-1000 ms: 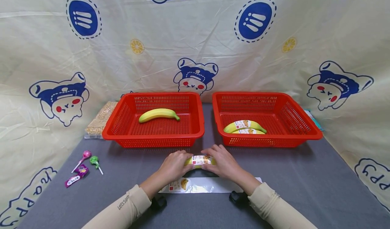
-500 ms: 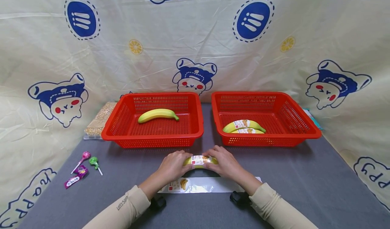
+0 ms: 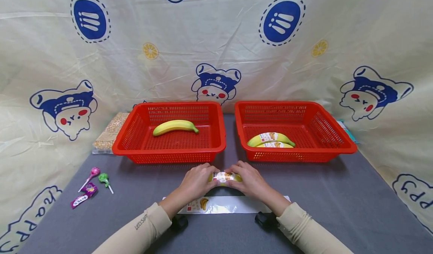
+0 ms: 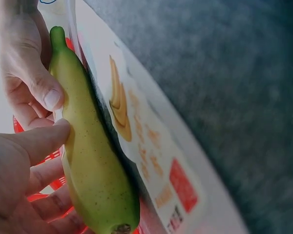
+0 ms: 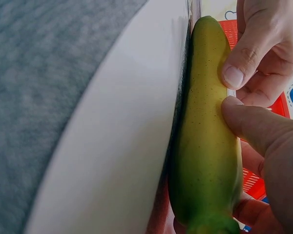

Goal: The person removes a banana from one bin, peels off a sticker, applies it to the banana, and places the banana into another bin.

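A yellow-green banana with a white printed label across its top lies sideways between both hands. My left hand holds its left part, thumb on the near side and fingers over the far side. On the right part, my right hand grips it the same way. In the left wrist view both thumbs press at the label's edge on the banana, close together; the right wrist view also shows this side of the banana. Just in front lies a white label strip with a banana print, partly hidden by the forearms.
Behind the hands stand two red baskets: the left basket holds a plain banana, the right basket two labelled bananas. Lollipops and a purple wrapped candy lie at left. A bag of grains sits behind.
My left hand has slid slightly right along the banana, closer to the right hand, covering more of its left end. The right hand stays nearly still.
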Available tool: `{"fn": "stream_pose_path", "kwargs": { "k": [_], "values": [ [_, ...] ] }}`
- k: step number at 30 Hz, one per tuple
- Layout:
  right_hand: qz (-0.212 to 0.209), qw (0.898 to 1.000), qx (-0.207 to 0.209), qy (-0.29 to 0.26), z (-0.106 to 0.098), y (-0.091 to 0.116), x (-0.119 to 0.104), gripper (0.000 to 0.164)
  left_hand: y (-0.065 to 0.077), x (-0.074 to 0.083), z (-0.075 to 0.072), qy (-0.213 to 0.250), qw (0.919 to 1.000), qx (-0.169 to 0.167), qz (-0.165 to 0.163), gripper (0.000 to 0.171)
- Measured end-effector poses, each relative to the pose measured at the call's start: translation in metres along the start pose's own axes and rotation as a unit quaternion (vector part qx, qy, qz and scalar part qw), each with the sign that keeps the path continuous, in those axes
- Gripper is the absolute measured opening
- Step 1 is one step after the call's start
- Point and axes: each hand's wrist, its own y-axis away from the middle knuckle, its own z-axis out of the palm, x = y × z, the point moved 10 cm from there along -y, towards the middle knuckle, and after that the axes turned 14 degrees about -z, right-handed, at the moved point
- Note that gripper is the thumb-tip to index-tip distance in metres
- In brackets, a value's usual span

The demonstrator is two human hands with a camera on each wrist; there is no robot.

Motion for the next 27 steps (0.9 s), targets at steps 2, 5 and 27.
{"fn": "stream_pose_path", "kwargs": {
  "k": [2,5,27],
  "values": [
    [0.001,1.000,0.001,0.001,-0.001,0.000,0.000,0.029,0.000,0.001,0.000,-0.003,1.0000,0.003,0.000,0.031],
    [0.003,1.000,-0.001,-0.002,-0.001,0.000,0.001,0.029,0.000,0.000,0.001,-0.001,1.0000,0.004,-0.002,0.031],
    [0.041,0.999,-0.003,-0.034,0.005,0.003,0.009,0.032,0.011,-0.038,0.004,0.112,0.9850,-0.077,-0.106,0.033]
  ]
}}
